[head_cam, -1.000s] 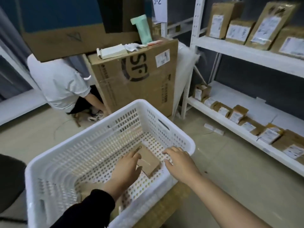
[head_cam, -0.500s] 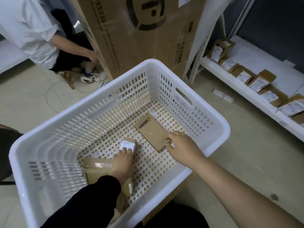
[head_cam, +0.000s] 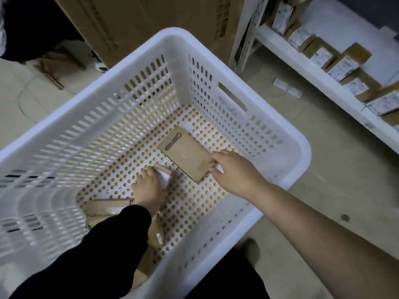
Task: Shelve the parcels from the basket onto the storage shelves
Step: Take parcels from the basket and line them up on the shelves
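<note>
Count: 1 basket (head_cam: 301,145). Inside it: 1 flat parcel (head_cam: 183,155), 1 small parcel (head_cam: 165,169), at least 2 more parcels (head_cam: 101,209) by the sleeve (head_cam: 97,244), partly hidden. Shelf (head_cam: 345,22): at least 7 labelled boxes (head_cam: 345,64), frame edge cuts the row. 1 carton (head_cam: 140,22), 1 power strip (head_cam: 287,88). 2 hands: left hand (head_cam: 149,186), right hand (head_cam: 233,171).

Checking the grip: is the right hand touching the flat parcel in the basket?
Touching. Head view: right hand pinches the flat parcel at its corner.
</note>
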